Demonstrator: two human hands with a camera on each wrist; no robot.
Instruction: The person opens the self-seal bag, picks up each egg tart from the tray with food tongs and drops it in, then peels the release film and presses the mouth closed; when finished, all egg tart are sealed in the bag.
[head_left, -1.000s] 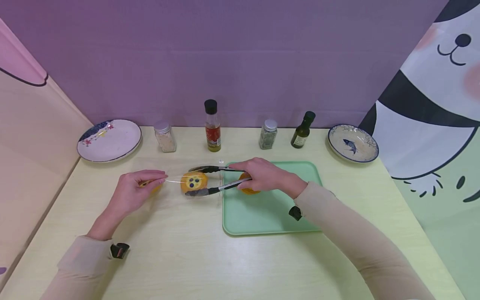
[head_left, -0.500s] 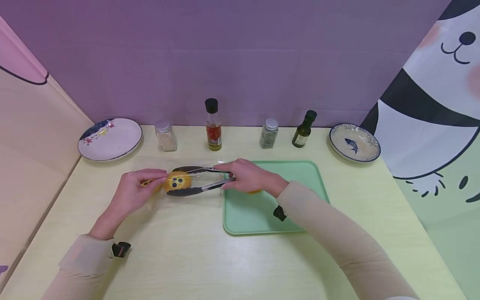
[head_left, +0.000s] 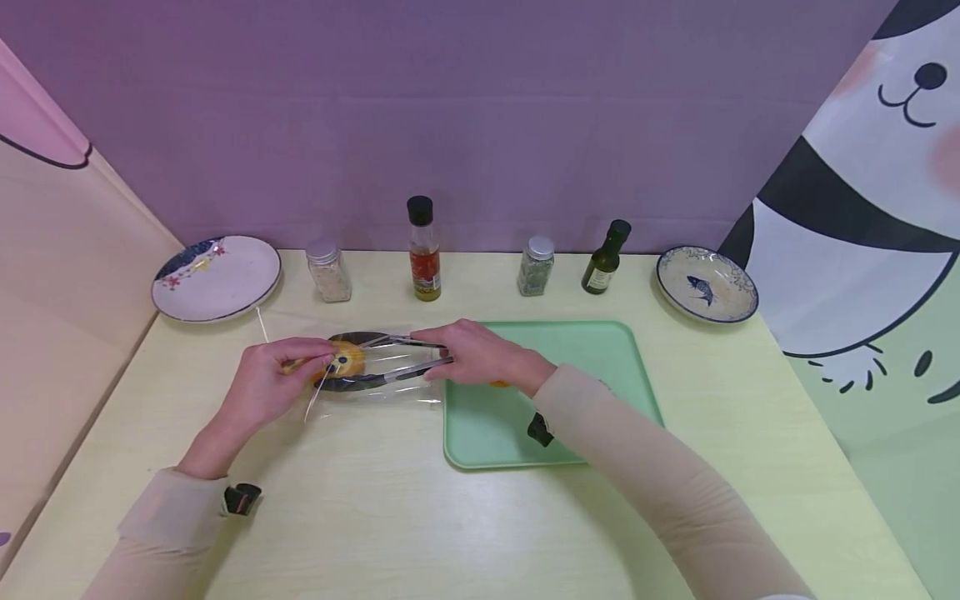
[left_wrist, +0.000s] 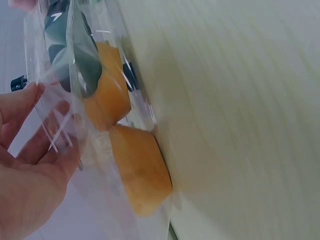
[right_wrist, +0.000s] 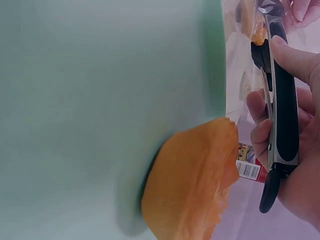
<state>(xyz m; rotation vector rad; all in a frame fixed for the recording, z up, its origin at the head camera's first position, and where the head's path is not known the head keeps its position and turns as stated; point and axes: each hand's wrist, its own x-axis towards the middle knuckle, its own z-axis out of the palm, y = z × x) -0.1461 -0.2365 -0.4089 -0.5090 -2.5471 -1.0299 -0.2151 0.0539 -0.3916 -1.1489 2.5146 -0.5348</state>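
My left hand [head_left: 273, 379] pinches the upper film of a clear plastic bag [head_left: 416, 393] lying on the table. With my right hand [head_left: 483, 358] I hold black-tipped metal tongs [head_left: 386, 378], their jaws reaching into the bag on either side of a golden muffin [head_left: 352, 357] with dark spots. In the left wrist view, this muffin [left_wrist: 109, 92] sits by the black tong tip [left_wrist: 75, 55], and a second muffin [left_wrist: 140, 170] lies against it in the bag. A further muffin [right_wrist: 190, 180] stands on the green tray [head_left: 555, 433], mostly hidden by my right hand in the head view.
Along the back stand a floral plate [head_left: 217, 279], a jar of pale grains [head_left: 330, 275], a red-labelled bottle [head_left: 425, 258], a jar of dried herbs [head_left: 536, 271], a dark green bottle [head_left: 606, 262] and a fish-patterned dish [head_left: 705, 287].
My right hand has moved left, taking the tongs and muffin deeper into the bag toward my left hand, which keeps its place. A thin white strip now shows either side of the left fingers.
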